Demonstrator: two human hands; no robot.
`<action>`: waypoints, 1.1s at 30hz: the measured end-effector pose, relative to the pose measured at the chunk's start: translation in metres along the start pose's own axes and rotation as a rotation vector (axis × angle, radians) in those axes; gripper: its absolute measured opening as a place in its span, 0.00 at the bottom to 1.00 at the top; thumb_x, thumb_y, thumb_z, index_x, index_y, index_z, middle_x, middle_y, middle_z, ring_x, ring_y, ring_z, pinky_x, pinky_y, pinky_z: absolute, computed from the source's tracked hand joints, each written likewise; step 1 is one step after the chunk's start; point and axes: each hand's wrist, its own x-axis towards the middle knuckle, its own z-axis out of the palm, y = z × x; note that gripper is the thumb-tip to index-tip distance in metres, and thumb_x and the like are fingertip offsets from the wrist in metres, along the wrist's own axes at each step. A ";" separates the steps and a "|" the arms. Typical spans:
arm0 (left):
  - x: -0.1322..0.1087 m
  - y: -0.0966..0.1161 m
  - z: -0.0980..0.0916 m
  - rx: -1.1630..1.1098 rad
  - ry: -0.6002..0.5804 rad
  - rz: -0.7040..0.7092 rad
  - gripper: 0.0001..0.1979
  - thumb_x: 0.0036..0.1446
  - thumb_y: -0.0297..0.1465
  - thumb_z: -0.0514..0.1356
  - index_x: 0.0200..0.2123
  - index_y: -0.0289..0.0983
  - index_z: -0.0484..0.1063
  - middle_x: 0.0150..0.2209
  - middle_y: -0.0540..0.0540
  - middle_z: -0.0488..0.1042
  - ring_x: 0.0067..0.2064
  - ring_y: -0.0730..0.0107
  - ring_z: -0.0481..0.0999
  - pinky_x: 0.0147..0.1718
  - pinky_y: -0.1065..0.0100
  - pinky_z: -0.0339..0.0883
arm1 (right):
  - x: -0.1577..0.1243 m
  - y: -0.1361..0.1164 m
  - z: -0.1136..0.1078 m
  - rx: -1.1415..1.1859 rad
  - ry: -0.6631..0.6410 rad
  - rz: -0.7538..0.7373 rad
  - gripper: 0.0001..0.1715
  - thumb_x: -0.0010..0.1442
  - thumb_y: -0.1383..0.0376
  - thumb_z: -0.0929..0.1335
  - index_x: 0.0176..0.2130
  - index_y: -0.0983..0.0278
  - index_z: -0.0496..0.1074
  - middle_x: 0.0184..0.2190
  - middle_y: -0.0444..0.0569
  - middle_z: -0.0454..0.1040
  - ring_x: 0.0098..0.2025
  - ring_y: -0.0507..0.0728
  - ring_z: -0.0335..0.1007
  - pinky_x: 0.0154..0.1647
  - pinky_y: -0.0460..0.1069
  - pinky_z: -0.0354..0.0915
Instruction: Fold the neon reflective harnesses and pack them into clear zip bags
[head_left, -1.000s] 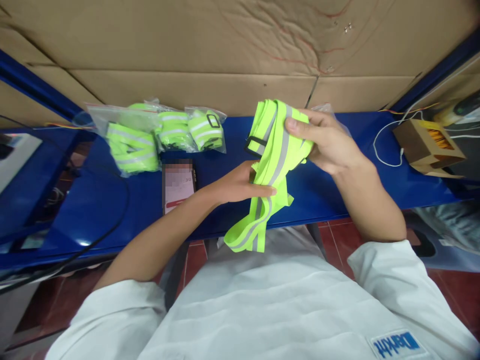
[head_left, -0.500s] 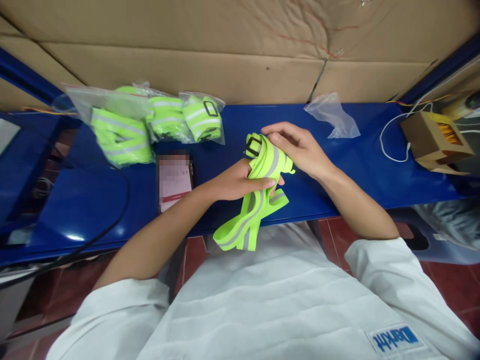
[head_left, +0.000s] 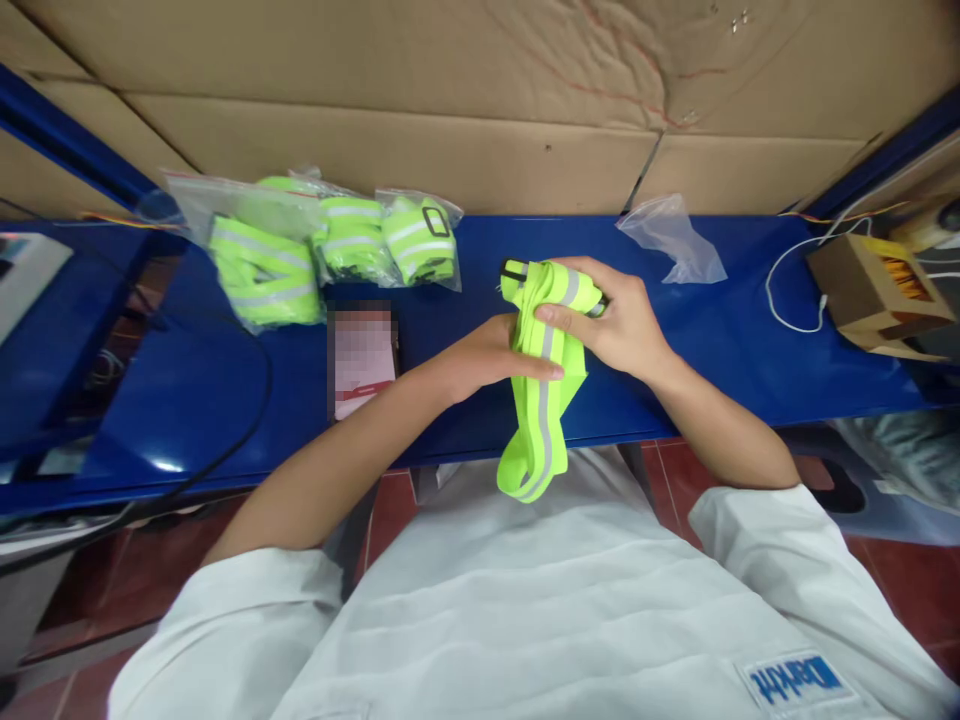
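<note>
A neon-yellow reflective strap [head_left: 546, 400] with a grey stripe is bunched between my two hands above the front of the blue table. My left hand [head_left: 487, 358] grips its middle, the thumb lying across the stripe. Around the folded upper part closes my right hand [head_left: 619, 318], thumb on top and fingers behind. A black buckle [head_left: 514, 270] shows at the strap's upper left end. One loop hangs down past the table edge in front of my shirt. The fingers behind the strap are partly hidden.
Several clear bags of folded yellow straps [head_left: 266, 270] lie at the back left. A phone-like pink object [head_left: 364, 360] is left of my hands. Back right lie a crumpled clear bag [head_left: 675, 240], a white cable [head_left: 787, 318] and an open cardboard box [head_left: 874, 290].
My right hand has gone from resting lightly beside the bundle to gripping its top. The loose tail is gathered into a narrower loop and has shifted right.
</note>
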 end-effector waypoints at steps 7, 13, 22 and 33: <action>-0.007 -0.001 0.017 -0.017 0.019 -0.010 0.21 0.50 0.40 0.76 0.41 0.32 0.80 0.36 0.45 0.82 0.36 0.63 0.81 0.39 0.64 0.75 | 0.008 -0.007 -0.012 0.526 0.009 0.304 0.30 0.60 0.40 0.76 0.44 0.62 0.81 0.42 0.50 0.83 0.49 0.64 0.82 0.55 0.59 0.79; -0.006 -0.001 0.002 0.337 -0.084 0.184 0.23 0.62 0.50 0.67 0.42 0.33 0.79 0.36 0.46 0.80 0.41 0.62 0.79 0.43 0.65 0.75 | 0.010 0.000 -0.017 0.863 -0.297 0.573 0.30 0.59 0.40 0.76 0.47 0.60 0.81 0.43 0.48 0.84 0.53 0.65 0.82 0.56 0.59 0.80; -0.011 0.004 -0.005 0.486 -0.132 0.334 0.24 0.66 0.49 0.64 0.51 0.34 0.79 0.48 0.42 0.83 0.54 0.56 0.80 0.60 0.61 0.73 | 0.005 0.006 -0.001 0.532 -0.158 0.347 0.29 0.63 0.39 0.74 0.48 0.59 0.78 0.46 0.47 0.81 0.50 0.59 0.79 0.54 0.54 0.78; -0.007 -0.001 -0.014 0.452 -0.178 0.291 0.22 0.64 0.47 0.67 0.49 0.34 0.80 0.46 0.41 0.84 0.48 0.59 0.83 0.47 0.65 0.78 | -0.003 0.005 -0.003 -0.076 -0.281 -0.144 0.57 0.57 0.34 0.75 0.72 0.59 0.63 0.66 0.53 0.71 0.62 0.68 0.74 0.65 0.62 0.71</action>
